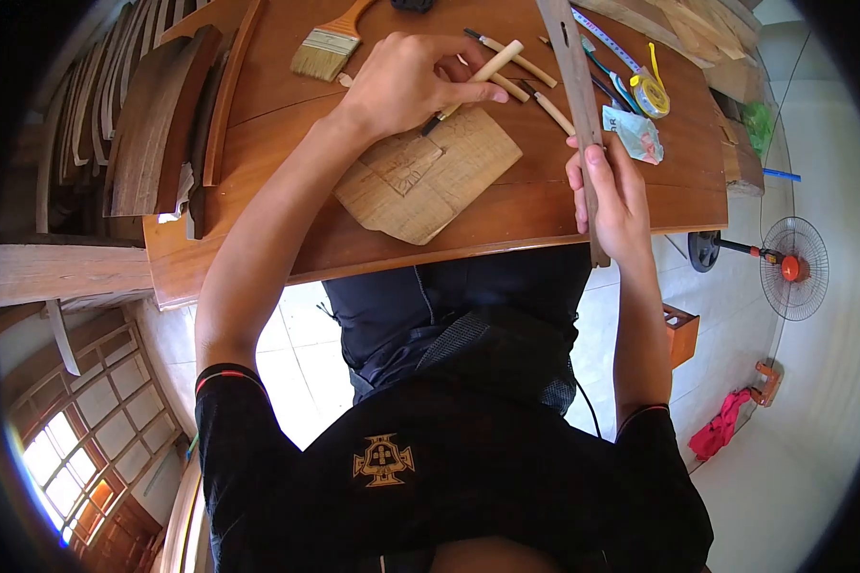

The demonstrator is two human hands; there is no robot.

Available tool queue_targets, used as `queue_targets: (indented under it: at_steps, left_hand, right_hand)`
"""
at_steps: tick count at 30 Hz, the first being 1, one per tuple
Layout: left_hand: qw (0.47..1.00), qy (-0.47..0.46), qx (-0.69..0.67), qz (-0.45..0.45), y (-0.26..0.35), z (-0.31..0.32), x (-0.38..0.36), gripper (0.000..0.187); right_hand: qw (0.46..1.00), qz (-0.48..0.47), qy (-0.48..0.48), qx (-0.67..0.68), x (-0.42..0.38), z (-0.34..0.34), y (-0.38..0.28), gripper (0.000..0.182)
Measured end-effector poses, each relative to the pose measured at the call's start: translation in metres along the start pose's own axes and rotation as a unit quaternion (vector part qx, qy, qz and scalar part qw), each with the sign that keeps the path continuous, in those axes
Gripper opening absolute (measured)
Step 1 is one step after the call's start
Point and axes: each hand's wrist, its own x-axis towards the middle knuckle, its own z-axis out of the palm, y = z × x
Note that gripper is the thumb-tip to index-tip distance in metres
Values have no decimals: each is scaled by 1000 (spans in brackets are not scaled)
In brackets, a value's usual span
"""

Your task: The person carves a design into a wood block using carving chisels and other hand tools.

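My left hand (397, 88) is closed on a carving chisel (499, 62) with a pale wooden handle. Its dark blade points down at a flat wooden board (449, 186), beside a carved pattern of lines; contact cannot be made out. My right hand (621, 201) grips a long, narrow wooden strip (575, 86) that runs from the top of the view past the table's front edge. More chisels lie just beyond the board, one of them (550, 110) close to the strip.
The brown table (210, 253) bears a wide paintbrush (327, 48), a tape measure (648, 95) and a crumpled packet (633, 134). Dark planks (158, 134) stand at the left. Wood pieces lie at the upper right. A fan (793, 268) is on the right.
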Motion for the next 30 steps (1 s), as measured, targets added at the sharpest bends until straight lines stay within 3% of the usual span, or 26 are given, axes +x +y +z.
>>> queue_targets:
  at_steps: [9, 18, 21, 24, 27, 30]
  left_hand:
    - [1000, -1, 8, 0, -4, 1, -3, 40]
    - [977, -141, -148, -63, -12, -12, 1, 36]
    - [967, -178, -178, -46, -18, -19, 1, 32]
    - [979, -175, -101, -35, -23, -24, 3, 31]
    - [985, -167, 23, 39, -19, -26, 3, 33]
    - [982, -161, 5, 95, -28, -16, 8, 43]
  right_hand:
    - [999, 27, -32, -34, 4, -7, 0, 35]
    - [998, 48, -36, -30, -1, -18, 2, 34]
    - [998, 49, -39, -30, -5, -20, 2, 34]
    - [998, 49, -37, -33, -8, -27, 3, 35]
    - [996, 68, -38, -38, -9, -33, -1, 38]
    - [992, 98, -60, -44, -10, -39, -5, 41]
